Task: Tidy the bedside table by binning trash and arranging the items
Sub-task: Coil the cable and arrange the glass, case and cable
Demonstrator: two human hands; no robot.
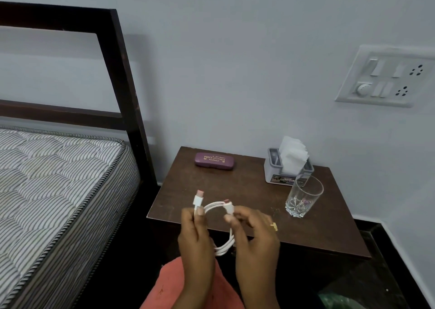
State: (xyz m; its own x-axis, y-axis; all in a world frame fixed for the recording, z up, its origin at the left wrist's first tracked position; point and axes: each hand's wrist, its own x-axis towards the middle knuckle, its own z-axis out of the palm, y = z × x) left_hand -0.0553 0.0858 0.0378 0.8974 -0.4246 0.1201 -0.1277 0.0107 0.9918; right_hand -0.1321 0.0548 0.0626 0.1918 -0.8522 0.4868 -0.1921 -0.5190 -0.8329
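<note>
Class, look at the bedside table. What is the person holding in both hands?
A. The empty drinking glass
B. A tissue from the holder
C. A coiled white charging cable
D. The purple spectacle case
C: the left hand and right hand grip a looped white charging cable; the spectacle case, glass and tissue holder sit untouched on the table.

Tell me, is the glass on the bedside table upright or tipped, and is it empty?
Upright and empty. The glass stands on its base, mouth up, and the table shows through it.

Dim, even indoor light, soft shadows, slight blur on the hands (226, 235), wide-angle bowing at the edges
</note>
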